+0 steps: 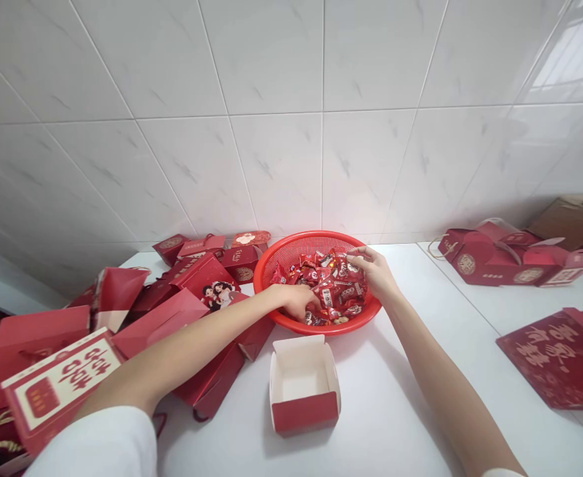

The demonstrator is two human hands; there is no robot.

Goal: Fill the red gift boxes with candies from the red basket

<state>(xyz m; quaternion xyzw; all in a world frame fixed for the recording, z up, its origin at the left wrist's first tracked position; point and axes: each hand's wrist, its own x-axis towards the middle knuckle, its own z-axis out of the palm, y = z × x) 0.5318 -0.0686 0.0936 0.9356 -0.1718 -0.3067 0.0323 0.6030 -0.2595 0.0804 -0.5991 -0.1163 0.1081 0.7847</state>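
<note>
A red plastic basket (pixel 316 236) holds a heap of red wrapped candies (pixel 332 281). My left hand (pixel 299 301) reaches into its near left side, fingers bent down among the candies and fingertips hidden. At the right rim, my right hand (pixel 377 273) has its thumb and fingers bent together on a wrapped candy (pixel 354 270). In front of the basket stands a small open box (pixel 305 412), red outside and white inside, with its flaps up and no candy visible in it. Neither hand touches this box.
Red gift boxes and bags (pixel 162 318) are piled along the left, partly under my left forearm. Several small red boxes (pixel 244 262) sit by the tiled wall. At the right are handled red boxes (pixel 495 258), a flat red bag (pixel 554 358) and a brown carton (pixel 570 222).
</note>
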